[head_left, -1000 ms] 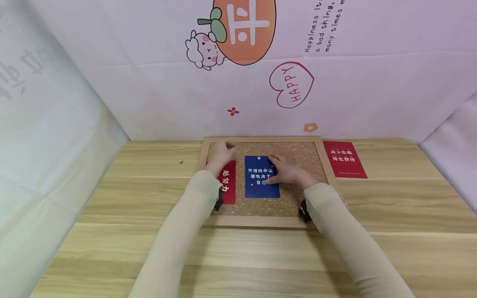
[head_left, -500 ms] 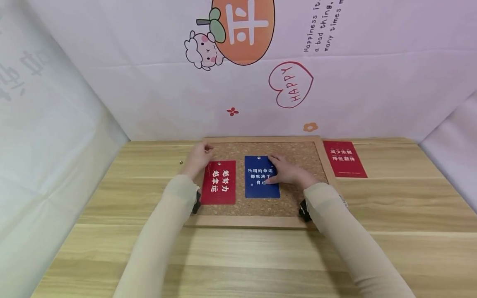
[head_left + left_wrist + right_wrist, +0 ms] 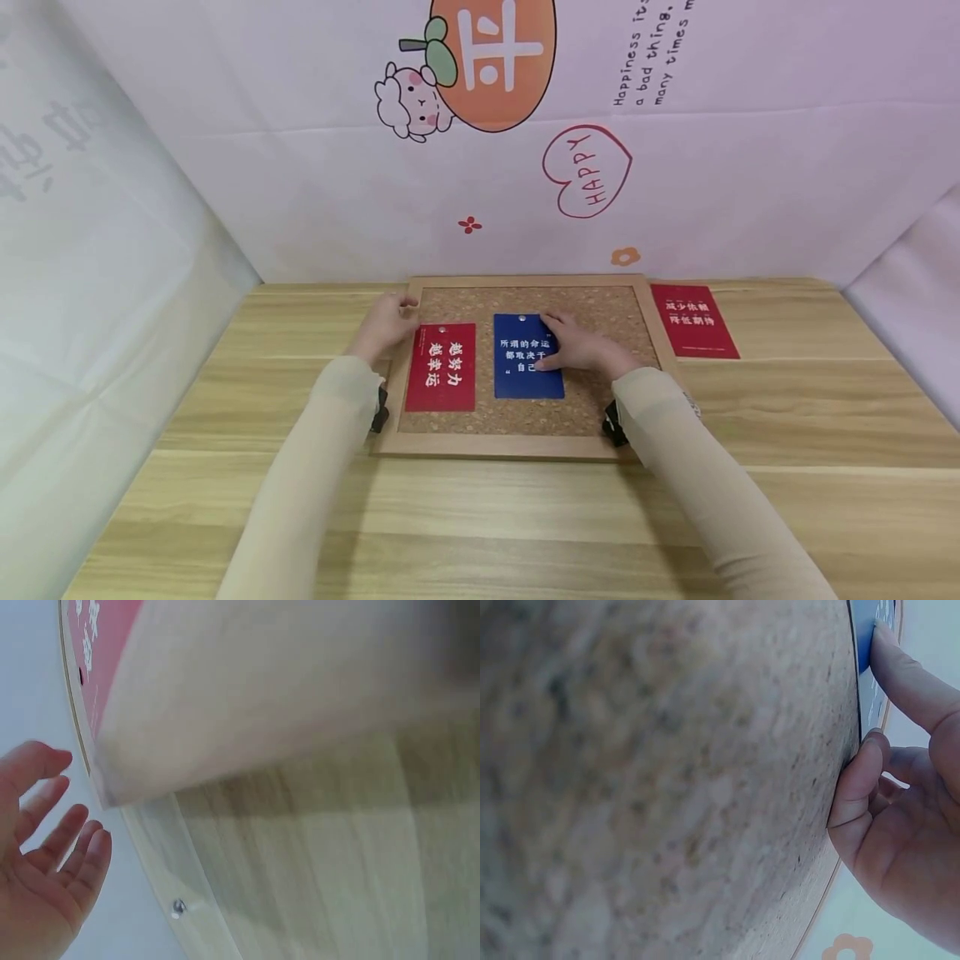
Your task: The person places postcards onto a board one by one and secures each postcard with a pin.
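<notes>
A framed corkboard (image 3: 517, 446) lies on the wooden table with two cards on it. My left hand (image 3: 386, 323) is over the board's left frame, holding nothing, its fingers loosely bent and apart. The red card (image 3: 442, 367), with white writing and a pin (image 3: 442, 330) at its top, lies just right of that hand. My right hand (image 3: 581, 347) rests on the board, its thumb on the blue card (image 3: 517, 379) and its fingers along the card's right edge. A silver pin (image 3: 522, 318) shows at the blue card's top. A loose push pin (image 3: 178, 907) stands on the table near the left hand.
Another red card (image 3: 697, 323) lies on the table just right of the board, close to the back. A white printed cloth (image 3: 322, 208) rises behind the table. Wooden tabletop (image 3: 480, 525) extends in front and to both sides.
My left hand has moved left off the red card to the board's left frame, uncovering the card and its pin. The right hand and the blue card have stayed in place.
</notes>
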The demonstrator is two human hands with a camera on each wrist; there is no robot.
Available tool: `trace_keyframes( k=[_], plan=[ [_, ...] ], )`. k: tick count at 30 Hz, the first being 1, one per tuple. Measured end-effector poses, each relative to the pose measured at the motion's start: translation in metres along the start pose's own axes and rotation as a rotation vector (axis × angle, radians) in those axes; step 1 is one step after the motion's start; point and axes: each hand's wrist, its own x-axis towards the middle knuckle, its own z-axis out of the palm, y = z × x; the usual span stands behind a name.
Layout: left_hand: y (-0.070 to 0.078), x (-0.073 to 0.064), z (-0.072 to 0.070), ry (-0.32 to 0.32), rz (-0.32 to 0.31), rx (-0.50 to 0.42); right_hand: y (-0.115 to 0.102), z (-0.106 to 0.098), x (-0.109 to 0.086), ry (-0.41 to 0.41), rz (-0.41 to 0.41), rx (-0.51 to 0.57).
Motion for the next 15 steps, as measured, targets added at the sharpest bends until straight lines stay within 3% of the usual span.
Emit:
trace_keyframes(
  k=[15],
  plan=[
    [-0.017, 0.001, 0.005, -0.131, 0.062, 0.119, -0.001, -0.001, -0.003, 0.001, 0.001, 0.001]
  ],
)
